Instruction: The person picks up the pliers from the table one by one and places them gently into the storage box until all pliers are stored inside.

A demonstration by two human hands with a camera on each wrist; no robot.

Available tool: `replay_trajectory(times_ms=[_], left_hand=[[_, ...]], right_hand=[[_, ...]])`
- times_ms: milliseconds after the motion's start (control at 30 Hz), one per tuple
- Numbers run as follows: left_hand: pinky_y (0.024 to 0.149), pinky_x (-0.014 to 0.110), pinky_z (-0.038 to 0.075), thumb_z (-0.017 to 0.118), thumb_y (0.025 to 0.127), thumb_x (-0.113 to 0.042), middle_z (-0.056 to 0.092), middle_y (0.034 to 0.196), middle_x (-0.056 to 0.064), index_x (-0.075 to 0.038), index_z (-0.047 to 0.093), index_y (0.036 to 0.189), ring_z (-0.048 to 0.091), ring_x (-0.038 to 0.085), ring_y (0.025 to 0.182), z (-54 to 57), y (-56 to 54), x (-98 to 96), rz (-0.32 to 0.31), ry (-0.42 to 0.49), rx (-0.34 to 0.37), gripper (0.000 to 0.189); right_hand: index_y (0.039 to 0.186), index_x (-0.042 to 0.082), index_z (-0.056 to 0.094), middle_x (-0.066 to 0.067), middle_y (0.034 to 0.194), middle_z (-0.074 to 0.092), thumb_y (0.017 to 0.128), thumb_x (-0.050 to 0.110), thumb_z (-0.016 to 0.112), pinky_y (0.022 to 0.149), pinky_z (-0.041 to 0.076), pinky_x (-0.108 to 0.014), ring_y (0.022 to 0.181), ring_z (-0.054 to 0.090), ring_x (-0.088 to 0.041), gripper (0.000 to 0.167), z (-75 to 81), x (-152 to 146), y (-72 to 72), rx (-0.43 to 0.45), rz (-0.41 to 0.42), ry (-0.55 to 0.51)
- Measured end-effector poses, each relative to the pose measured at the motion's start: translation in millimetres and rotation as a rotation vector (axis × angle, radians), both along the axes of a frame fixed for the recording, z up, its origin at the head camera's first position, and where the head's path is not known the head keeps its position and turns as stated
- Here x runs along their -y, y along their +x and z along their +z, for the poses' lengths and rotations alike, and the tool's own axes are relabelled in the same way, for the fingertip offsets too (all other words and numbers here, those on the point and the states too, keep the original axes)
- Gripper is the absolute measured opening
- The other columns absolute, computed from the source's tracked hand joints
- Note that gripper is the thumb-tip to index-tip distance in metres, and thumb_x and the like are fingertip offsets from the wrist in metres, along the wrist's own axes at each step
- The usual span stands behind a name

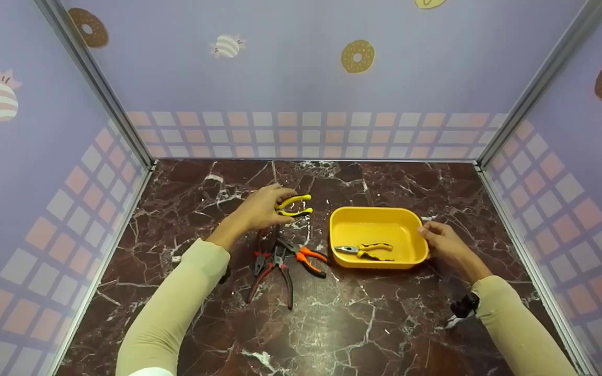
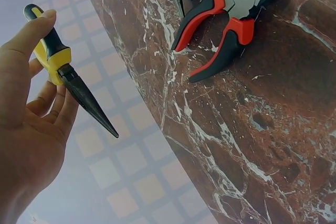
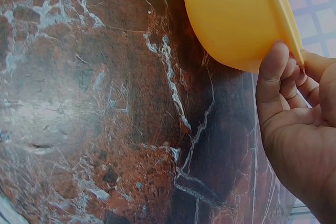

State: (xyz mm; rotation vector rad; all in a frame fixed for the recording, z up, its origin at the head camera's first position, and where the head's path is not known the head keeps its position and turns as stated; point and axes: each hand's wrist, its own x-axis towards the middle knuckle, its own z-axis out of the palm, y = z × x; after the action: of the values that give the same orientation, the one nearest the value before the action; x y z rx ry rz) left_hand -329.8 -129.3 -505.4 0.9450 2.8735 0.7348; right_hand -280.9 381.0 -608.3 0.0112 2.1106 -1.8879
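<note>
My left hand (image 1: 265, 208) grips yellow-and-black long-nose pliers (image 1: 296, 205) above the tabletop, left of a yellow plastic bin. In the left wrist view the pliers' dark, slender jaws point away from the palm, and the thumb lies along a handle (image 2: 51, 39). My right hand (image 1: 444, 243) pinches the right rim of the yellow bin (image 1: 374, 214); in the right wrist view the thumb presses the bin's wall (image 3: 236, 19). Inside the bin lies a second pair of yellow-and-black pliers (image 1: 366, 250), its silver nose toward the left wall.
Between my left forearm and the bin lie orange-and-black pliers (image 1: 309, 259) and red-and-black pliers (image 1: 280, 266), with another red-handled pair (image 1: 260, 261) beside them. Patterned panels (image 1: 301, 130) enclose the dark marbled tabletop (image 1: 332, 324) at the back and both sides.
</note>
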Motion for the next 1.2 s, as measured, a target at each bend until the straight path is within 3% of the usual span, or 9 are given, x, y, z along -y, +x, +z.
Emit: replay_trajectory(times_ms=[367,700,1200], left_hand=[[0.085,0.047,0.054,0.089,0.086,-0.04,0.064,0.113,0.004,-0.02,0.065,0.145,0.062,0.024,0.098,2.8,0.8,-5.6,0.012,-0.001,0.02,0.068],[0.086,0.045,0.053,0.089,0.087,-0.038,0.064,0.114,0.005,-0.013,0.064,0.146,0.062,0.024,0.098,1.8,-0.6,-14.3,-0.028,0.048,0.05,0.069],[0.088,0.04,0.054,0.089,0.087,-0.038,0.063,0.115,0.003,-0.017,0.064,0.147,0.061,0.02,0.101,3.9,-2.2,-29.0,-0.038,0.118,0.072,0.068]], right_hand=[[0.118,-0.015,0.048,-0.004,0.079,0.052,0.112,0.018,0.055,0.052,0.053,-0.028,0.061,0.057,-0.013,0.035,1.2,0.4,1.2,-0.012,0.002,0.036],[0.115,-0.015,0.048,-0.004,0.08,0.05,0.112,0.018,0.056,0.053,0.054,-0.028,0.063,0.057,-0.015,0.034,-0.3,0.3,3.2,-0.008,0.017,0.025],[0.116,-0.017,0.046,-0.005,0.08,0.051,0.112,0.019,0.056,0.052,0.052,-0.028,0.06,0.056,-0.013,0.038,-0.7,-0.1,0.2,-0.018,-0.004,0.035]])
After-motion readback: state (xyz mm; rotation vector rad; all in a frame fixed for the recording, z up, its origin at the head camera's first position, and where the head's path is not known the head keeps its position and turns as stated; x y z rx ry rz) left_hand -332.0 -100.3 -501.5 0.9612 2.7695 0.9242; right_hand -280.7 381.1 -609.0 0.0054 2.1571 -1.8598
